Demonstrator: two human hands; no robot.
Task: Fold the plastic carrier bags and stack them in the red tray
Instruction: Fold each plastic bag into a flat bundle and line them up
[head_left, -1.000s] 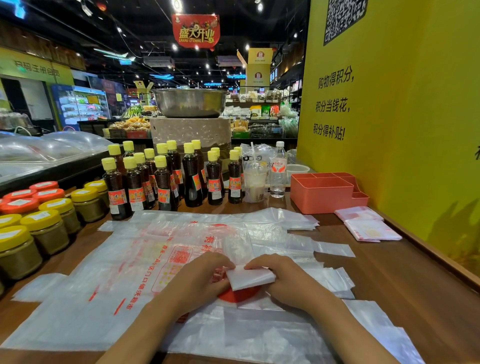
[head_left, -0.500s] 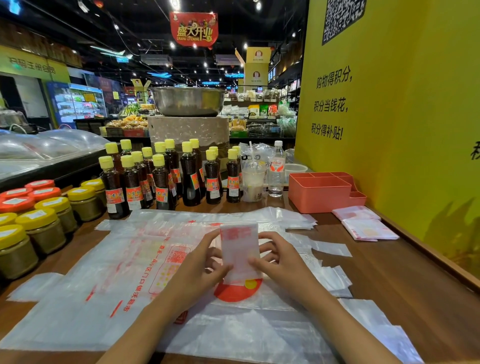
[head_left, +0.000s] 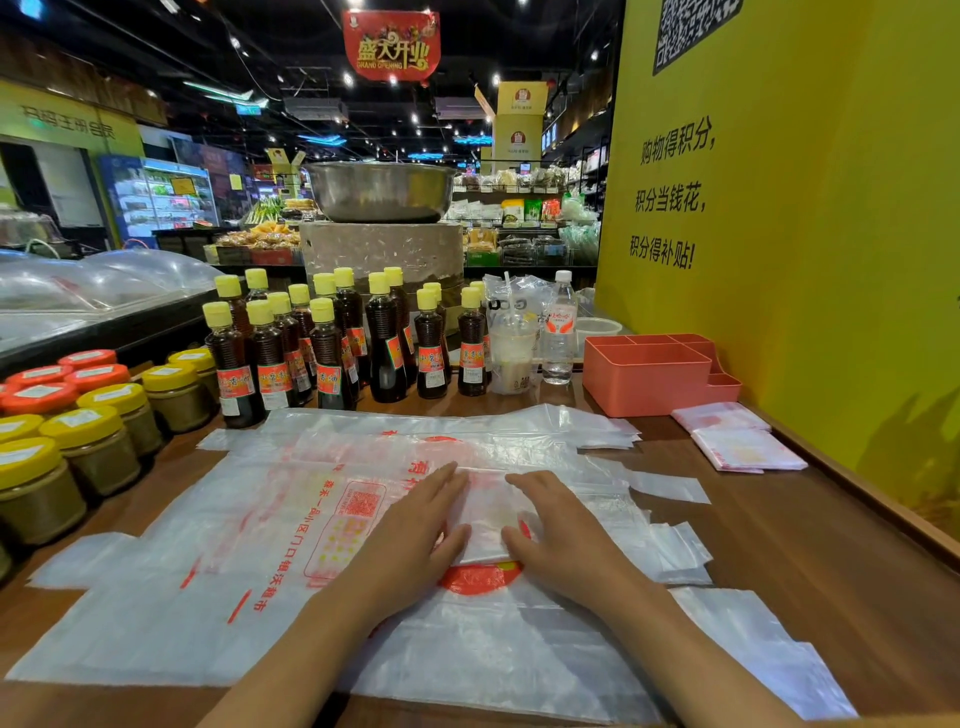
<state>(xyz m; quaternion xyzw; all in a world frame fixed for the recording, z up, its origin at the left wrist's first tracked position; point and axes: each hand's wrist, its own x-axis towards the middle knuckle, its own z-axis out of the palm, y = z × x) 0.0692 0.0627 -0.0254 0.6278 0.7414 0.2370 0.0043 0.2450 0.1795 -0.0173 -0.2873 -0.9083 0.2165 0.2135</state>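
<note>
free: bare table (head_left: 810, 545) right | blocked: bottles (head_left: 332, 338) (back), jars (head_left: 88, 441) left

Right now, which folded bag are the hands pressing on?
The folded bag between both hands, on the flat pile; the other folded bags lie untouched beside the red tray.

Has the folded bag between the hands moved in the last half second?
Yes. The folded bag, held upright before, now lies flat on the spread bags, pressed by both hands, over the red circle print.

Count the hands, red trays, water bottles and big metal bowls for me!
Hands: 2 (left hand, right hand)
Red tray: 1
Water bottle: 1
Metal bowl: 1
Total: 5
</note>
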